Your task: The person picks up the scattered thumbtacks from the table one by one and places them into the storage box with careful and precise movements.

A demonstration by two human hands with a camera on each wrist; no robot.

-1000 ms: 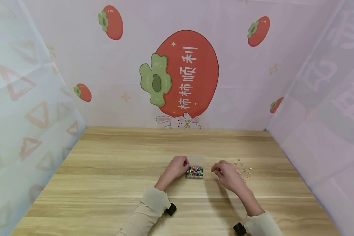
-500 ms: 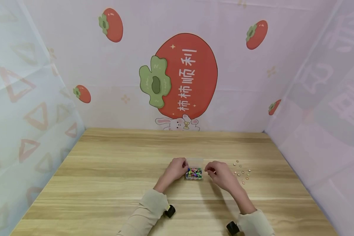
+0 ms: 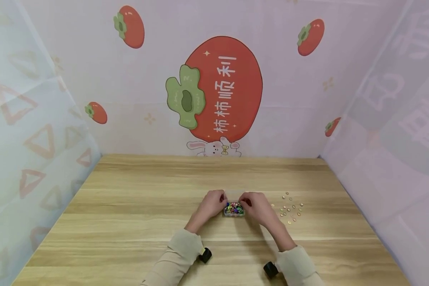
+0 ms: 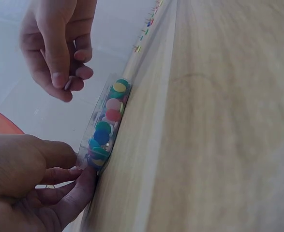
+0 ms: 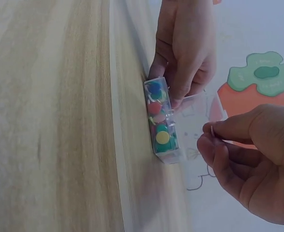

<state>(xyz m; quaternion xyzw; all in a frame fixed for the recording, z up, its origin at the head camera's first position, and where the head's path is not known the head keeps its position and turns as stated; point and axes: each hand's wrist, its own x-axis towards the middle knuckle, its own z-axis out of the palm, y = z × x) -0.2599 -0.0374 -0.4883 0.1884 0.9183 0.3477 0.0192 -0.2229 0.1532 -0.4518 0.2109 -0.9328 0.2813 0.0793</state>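
A small clear plastic box full of colourful thumbtacks sits on the table, its clear hinged lid raised. My left hand holds the box at its left end, fingers and thumb around the corner. Above the box's right side is my right hand. Its thumb and forefinger pinch a thumbtack, of which only a thin pale edge shows in the right wrist view. The tips of that hand are apart from the box.
Several loose thumbtacks lie scattered on the wooden table right of the box; some stand points up in the left wrist view. Printed cloth walls rise at the back and both sides.
My right hand has moved left from beside the loose thumbtacks to above the box. The left hand stays at the box's left end.
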